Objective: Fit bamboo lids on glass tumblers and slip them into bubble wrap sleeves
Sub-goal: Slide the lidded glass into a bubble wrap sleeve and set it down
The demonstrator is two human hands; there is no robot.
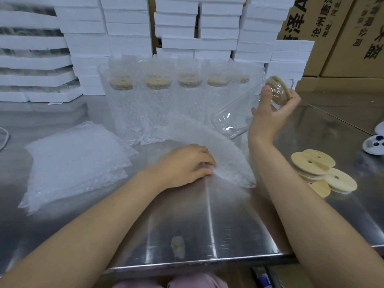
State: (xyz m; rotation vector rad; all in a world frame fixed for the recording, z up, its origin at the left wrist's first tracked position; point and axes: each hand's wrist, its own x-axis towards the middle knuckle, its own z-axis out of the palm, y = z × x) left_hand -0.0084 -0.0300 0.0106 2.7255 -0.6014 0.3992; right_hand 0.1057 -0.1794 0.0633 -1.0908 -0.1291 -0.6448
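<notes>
Sliding the tumbler [232, 119] base-first into the sleeve [218, 150] looks like the step in hand. The right hand [270, 117], at 2 o'clock, has fingers and thumb curled round the lidded end. The lid [278, 92] is fitted, and the glass tilts with its base low toward 8, just over the sleeve; whether it touches, I cannot tell. The left hand [182, 165], at centre, pinches the sleeve's edge on the table [207, 225]. To do this well, the left fingers should part the mouth wide, and the base should enter along the sleeve's length. Wrapped tumblers [158, 96] stand close behind at 12, so a wide swing risks knocking them. Spare lids [320, 169] lie at 4 and the sleeve stack [76, 159] at 9. The table's near edge at 6 is well apart.
</notes>
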